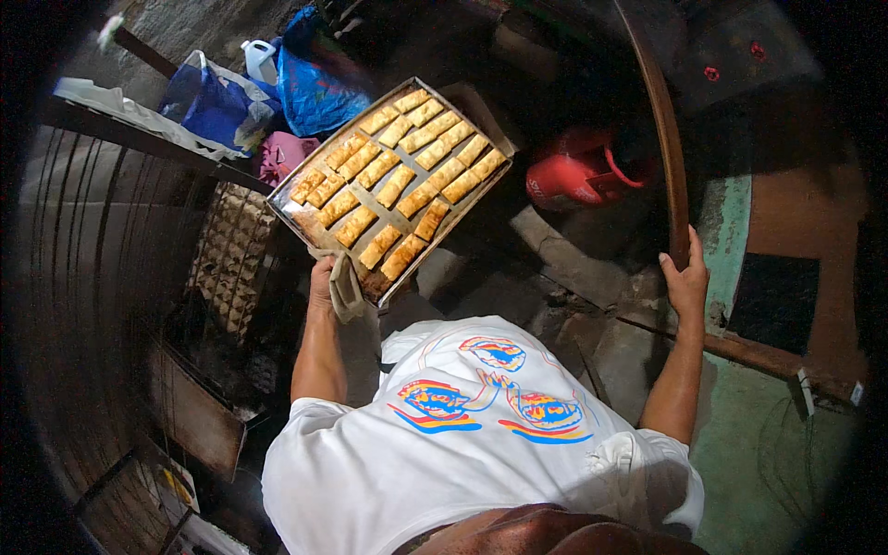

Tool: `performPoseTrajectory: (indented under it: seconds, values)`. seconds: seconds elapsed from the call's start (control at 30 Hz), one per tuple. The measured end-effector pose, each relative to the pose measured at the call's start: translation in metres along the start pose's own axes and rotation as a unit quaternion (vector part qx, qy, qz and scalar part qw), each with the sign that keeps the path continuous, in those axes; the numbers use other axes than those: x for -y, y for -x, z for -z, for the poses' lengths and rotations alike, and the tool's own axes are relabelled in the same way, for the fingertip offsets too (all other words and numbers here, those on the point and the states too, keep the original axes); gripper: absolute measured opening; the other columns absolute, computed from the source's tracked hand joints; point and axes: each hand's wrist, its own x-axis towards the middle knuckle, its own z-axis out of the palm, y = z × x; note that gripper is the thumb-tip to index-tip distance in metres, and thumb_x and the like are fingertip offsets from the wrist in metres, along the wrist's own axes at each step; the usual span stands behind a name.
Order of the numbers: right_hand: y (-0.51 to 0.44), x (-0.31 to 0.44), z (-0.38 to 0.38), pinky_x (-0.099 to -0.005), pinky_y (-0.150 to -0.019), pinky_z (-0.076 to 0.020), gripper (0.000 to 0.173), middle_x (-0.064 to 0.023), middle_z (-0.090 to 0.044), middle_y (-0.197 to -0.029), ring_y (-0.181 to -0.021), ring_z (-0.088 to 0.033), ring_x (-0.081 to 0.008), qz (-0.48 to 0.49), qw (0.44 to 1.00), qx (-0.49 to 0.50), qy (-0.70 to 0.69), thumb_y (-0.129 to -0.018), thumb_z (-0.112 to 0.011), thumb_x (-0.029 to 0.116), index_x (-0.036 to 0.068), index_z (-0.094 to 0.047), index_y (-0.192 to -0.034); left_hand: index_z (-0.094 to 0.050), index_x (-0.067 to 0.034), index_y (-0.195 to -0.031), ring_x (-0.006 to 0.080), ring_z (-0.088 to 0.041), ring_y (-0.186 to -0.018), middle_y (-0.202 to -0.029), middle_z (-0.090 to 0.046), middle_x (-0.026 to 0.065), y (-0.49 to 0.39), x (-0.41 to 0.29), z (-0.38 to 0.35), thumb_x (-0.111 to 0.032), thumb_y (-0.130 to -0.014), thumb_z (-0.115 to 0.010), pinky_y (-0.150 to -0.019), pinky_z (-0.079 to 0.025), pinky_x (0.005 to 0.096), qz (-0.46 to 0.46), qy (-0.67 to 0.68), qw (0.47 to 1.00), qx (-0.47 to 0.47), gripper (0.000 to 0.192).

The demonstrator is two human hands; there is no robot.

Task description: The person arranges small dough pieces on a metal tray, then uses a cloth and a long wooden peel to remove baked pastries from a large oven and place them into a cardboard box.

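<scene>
My left hand (322,281) grips the near corner of a metal baking tray (444,254) through a folded tan cloth (345,288). Rows of golden-brown baked pastries (395,186) lie on the tray, which is held up in front of me on the left. Part of my left hand is hidden by the cloth and the tray's edge. On the right, my right hand (685,277) is at the lower end of a long brown wooden bar (669,139), with the thumb on one side and the fingers on the other.
A red gas cylinder (565,173) stands beyond the tray to the right. Blue plastic bags (316,90), a white jug (261,61) and a pink bag (283,158) are at the upper left. Stacked egg trays (232,257) stand behind a wire rack (90,208) at left.
</scene>
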Motion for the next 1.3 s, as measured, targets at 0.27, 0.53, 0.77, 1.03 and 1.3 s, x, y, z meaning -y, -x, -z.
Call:
performPoseTrajectory:
  seconds: [0.27, 0.53, 0.77, 1.03, 1.3]
  values:
    - [0.055, 0.066, 0.104, -0.0396, -0.111, -0.0414, 0.070, -0.0184, -0.050, -0.151, -0.135, -0.052, -0.0292, -0.030, 0.997, 0.016, 0.063, -0.092, -0.069, 0.011, 0.006, -0.039, -0.155, -0.067, -0.006, -0.071, 0.0183, -0.061, -0.059, -0.070, -0.065, 0.0065, 0.022, -0.005, -0.012, -0.010, -0.085, -0.059, -0.058, -0.052, 0.0325, 0.177, 0.120, 0.976, -0.041, 0.016]
    - [0.141, 0.129, 0.182, -0.0441, -0.114, -0.0400, 0.073, -0.0191, -0.048, -0.153, -0.140, -0.047, -0.0330, -0.056, 0.994, -0.020, 0.094, -0.092, -0.072, 0.015, 0.013, -0.037, -0.157, -0.065, -0.005, -0.077, 0.0254, -0.063, -0.059, -0.067, -0.065, 0.0096, 0.073, -0.069, -0.075, -0.014, -0.082, -0.059, -0.058, -0.054, 0.0385, 0.197, 0.135, 0.971, 0.005, 0.012]
    - [0.265, 0.168, 0.165, -0.0410, -0.113, -0.0403, 0.071, -0.0180, -0.053, -0.148, -0.136, -0.052, -0.0313, -0.030, 0.998, -0.050, 0.030, -0.092, -0.071, 0.012, 0.010, -0.039, -0.155, -0.063, -0.002, -0.080, 0.0283, -0.062, -0.057, -0.069, -0.063, 0.0123, 0.119, -0.083, -0.054, -0.012, -0.084, -0.060, -0.054, -0.052, 0.0431, 0.247, 0.209, 0.946, -0.023, 0.011]
    - [0.343, 0.198, 0.106, -0.0395, -0.110, -0.0429, 0.072, -0.0172, -0.055, -0.146, -0.132, -0.055, -0.0280, -0.040, 0.997, -0.071, 0.015, -0.090, -0.072, 0.007, 0.008, -0.040, -0.154, -0.065, -0.002, -0.080, 0.0275, -0.061, -0.057, -0.070, -0.063, 0.0113, 0.171, -0.117, -0.020, -0.011, -0.088, -0.060, -0.053, -0.051, 0.0441, 0.218, 0.125, 0.967, -0.040, 0.014]
    - [0.346, 0.230, 0.108, -0.0400, -0.105, -0.0477, 0.072, -0.0179, -0.059, -0.140, -0.125, -0.060, -0.0278, -0.075, 0.994, -0.073, 0.004, -0.089, -0.072, 0.006, 0.005, -0.040, -0.154, -0.067, 0.001, -0.087, 0.0297, -0.065, -0.064, -0.077, -0.066, 0.0125, 0.189, -0.178, -0.039, -0.010, -0.085, -0.061, -0.056, -0.054, 0.0468, 0.216, 0.130, 0.967, -0.032, 0.013]
